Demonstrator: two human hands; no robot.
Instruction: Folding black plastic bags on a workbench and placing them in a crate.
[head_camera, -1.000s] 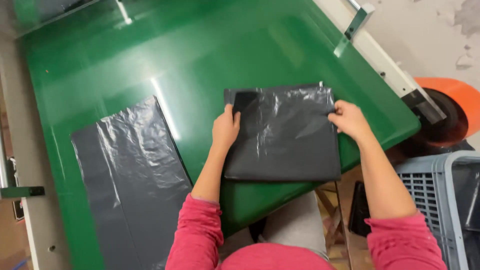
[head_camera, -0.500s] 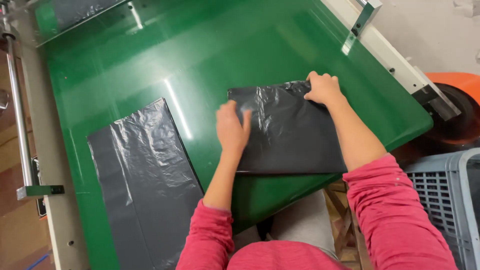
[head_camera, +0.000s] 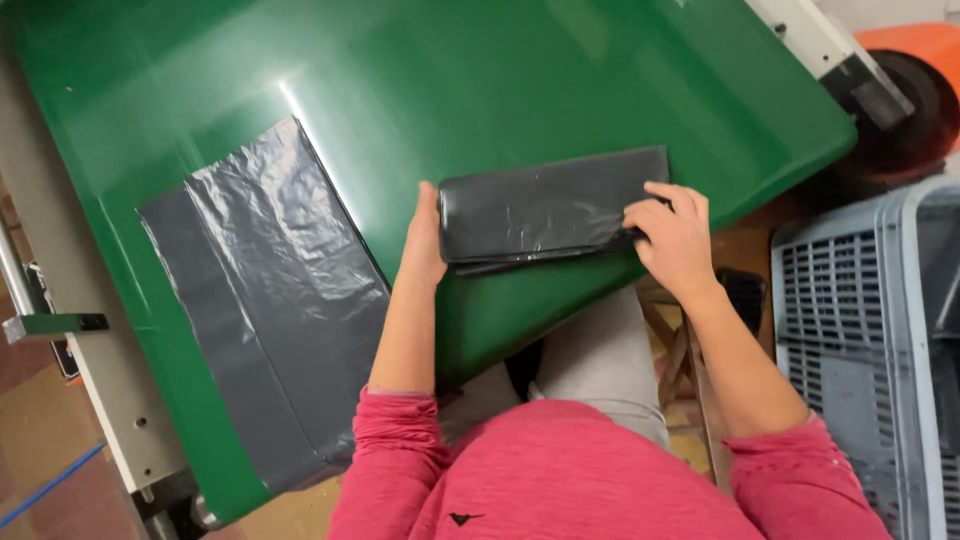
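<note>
No packages, labels, signs or screens show; only dark plastic sheets lie on the green worktop, one flat near its left edge

Folded plastic bag is dark grey/black w/ a glossy crinkly sheen, same as the flat bag left of it. Table is bright green, shiny. Sleeves pinkish-red, crate light grey, orange thing top corner.
</note>
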